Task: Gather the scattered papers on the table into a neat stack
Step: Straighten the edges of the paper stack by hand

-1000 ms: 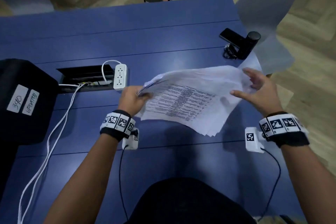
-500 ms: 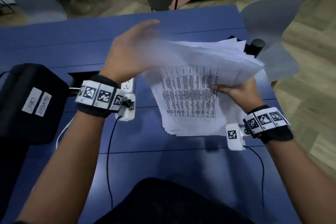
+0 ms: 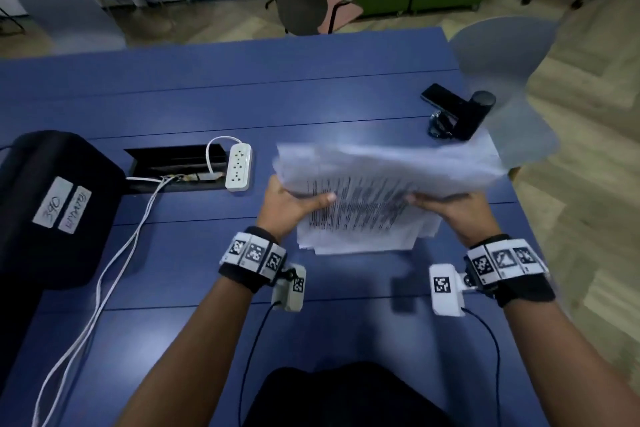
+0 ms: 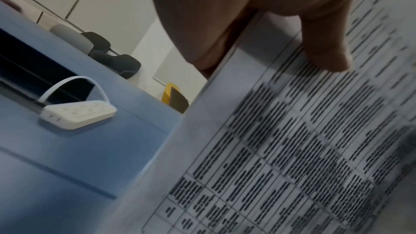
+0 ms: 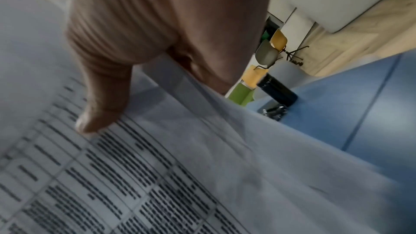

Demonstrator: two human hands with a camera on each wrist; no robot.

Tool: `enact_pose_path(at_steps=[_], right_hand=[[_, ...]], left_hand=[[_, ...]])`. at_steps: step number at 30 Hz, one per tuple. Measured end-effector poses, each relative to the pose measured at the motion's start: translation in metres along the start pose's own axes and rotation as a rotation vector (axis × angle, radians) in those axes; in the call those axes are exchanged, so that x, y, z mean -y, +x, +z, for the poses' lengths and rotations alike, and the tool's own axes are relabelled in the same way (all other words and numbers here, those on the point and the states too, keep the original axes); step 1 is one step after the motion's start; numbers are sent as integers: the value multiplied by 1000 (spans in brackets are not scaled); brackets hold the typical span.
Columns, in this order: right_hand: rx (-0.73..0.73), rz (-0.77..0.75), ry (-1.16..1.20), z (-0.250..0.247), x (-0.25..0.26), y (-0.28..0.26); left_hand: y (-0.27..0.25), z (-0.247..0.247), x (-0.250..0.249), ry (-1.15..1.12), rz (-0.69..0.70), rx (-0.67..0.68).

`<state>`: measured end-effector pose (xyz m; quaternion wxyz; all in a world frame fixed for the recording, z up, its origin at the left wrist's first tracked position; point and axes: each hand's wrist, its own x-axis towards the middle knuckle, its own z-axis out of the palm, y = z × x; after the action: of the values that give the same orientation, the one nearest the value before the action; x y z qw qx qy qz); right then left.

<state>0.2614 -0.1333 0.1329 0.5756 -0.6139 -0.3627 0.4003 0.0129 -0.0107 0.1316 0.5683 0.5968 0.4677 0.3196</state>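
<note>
Half a second ago the left hand was raised high above the sheaf; now it has come down onto the near left edge of the papers, thumb on top and fingers underneath, gripping them. The right hand grips the opposite edge the same way, as it did before. The papers have turned from lengthwise to crosswise and are held up off the blue table, just right of the white power strip; their far edge is blurred, so how evenly the sheets line up is hard to say.

The left wrist view shows the thumb pressed on a printed table of dark lines (unreadable in the head view), with the power strip lying flat on the table beyond the paper's edge. The right wrist view shows its own thumb on the same printed sheet, with loose sheet edges fanning out below. Well right of the power strip, beyond the papers, stands a black cylinder.
</note>
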Motion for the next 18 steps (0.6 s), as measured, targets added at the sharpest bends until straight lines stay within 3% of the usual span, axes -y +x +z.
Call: enact_pose_path(at_steps=[6, 9, 13, 18], right_hand=[[32, -57, -13, -3, -8, -5], [-65, -118, 45, 8, 17, -5], [-178, -358, -2, 29, 55, -10], [-213, -516, 141, 46, 63, -19]], left_hand=[[-10, 7, 7, -25, 95, 97], [-10, 13, -13, -112, 148, 17], [-11, 27, -46, -68, 268, -226], [-21, 39, -77, -82, 397, -259]])
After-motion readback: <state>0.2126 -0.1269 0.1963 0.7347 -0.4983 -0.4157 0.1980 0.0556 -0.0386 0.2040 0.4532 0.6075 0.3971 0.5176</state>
